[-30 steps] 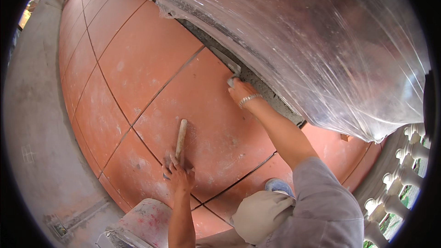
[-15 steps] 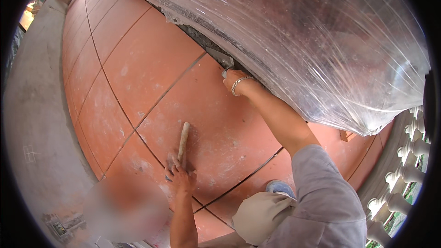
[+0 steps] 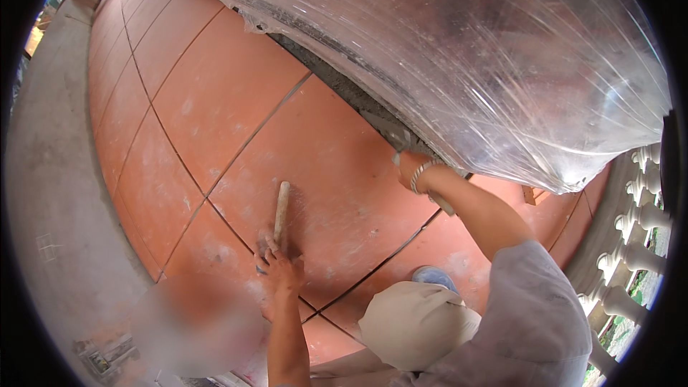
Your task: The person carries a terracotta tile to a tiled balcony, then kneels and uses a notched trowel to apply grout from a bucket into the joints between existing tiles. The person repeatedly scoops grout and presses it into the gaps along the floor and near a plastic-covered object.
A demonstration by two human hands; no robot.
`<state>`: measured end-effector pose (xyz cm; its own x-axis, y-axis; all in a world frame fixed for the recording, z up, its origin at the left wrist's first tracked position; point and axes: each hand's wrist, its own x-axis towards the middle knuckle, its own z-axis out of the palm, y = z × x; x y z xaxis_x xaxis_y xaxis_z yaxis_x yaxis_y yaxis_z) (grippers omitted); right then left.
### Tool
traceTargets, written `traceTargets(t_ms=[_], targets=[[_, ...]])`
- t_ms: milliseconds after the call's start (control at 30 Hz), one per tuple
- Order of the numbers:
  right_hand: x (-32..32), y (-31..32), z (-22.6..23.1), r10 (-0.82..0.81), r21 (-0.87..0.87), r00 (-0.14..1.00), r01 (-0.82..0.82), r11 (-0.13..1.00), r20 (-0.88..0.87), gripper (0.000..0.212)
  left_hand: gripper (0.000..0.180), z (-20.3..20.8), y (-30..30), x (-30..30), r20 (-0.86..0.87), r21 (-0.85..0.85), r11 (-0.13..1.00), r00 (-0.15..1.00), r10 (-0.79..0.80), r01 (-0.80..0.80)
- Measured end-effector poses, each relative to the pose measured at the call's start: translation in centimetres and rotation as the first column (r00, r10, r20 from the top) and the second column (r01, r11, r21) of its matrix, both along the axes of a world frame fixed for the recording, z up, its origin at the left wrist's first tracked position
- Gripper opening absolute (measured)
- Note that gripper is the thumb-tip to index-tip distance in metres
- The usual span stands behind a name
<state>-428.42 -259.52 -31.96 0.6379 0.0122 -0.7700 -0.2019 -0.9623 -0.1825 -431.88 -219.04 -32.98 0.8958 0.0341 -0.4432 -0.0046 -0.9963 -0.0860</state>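
Observation:
My right hand [image 3: 414, 172], with a bracelet at the wrist, is closed around a trowel. The trowel's grey blade [image 3: 393, 131] reaches into the mortar-filled strip [image 3: 337, 91] between the terracotta tiles and the plastic sheeting, and the end of its handle shows below the wrist. Lower down, my left hand [image 3: 281, 270] presses near the floor with its fingers bent around the lower end of a pale wooden handle [image 3: 282, 209]. The handle slants up and away from the hand. Whatever sits at its lower end is hidden under the palm.
Large terracotta tiles [image 3: 236, 79] with dark joints cover the floor. Clear plastic sheeting [image 3: 459, 43] wraps a bulky form on the far right. A grey cement border [image 3: 54, 172] runs along the left, a white balustrade [image 3: 634, 251] along the right. A reddish block [image 3: 536, 194] lies by the sheeting.
My right hand has drawn the trowel along the strip, rightward and closer to me. My left hand and the wooden handle stay in nearly the same place on the tile.

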Motion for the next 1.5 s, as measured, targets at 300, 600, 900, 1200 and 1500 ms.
traceTargets(t_ms=[300, 600, 900, 1200, 1500], targets=[[-12.2, -0.6, 5.2, -0.423, -0.101, 0.904, 0.427, 0.899, 0.055, 0.044, 0.112, -0.4, 0.6, -0.1, 0.039, 0.006, 0.999, 0.998, -0.05, 0.05], [-19.2, -2.3, 7.2, -0.425, -0.097, 0.9, 0.416, 0.904, -0.1, 0.039, 0.11, -1.7, 0.7, -0.5, 0.049, 0.056, 0.997, 0.997, -0.055, 0.052], [-20.7, -6.0, 11.9, -0.31, -0.272, 0.947, 0.279, 0.921, -0.079, 0.039, 0.11, -1.6, 0.7, -0.3, 0.009, 0.098, 0.994, 0.998, -0.057, 0.056], [-21.4, -6.5, 9.9, -0.107, -0.197, 0.947, 0.047, 0.979, -0.302, 0.04, 0.111, -0.6, 0.1, 0.2, -0.053, 0.051, 0.998, 0.998, 0.027, -0.024], [-23.7, -6.5, 9.5, -0.102, -0.24, 0.994, 0.09, 0.967, -0.037, 0.034, 0.112, -0.9, 0.5, 0.2, -0.056, 0.022, 0.999, 0.998, 0.039, -0.038]])
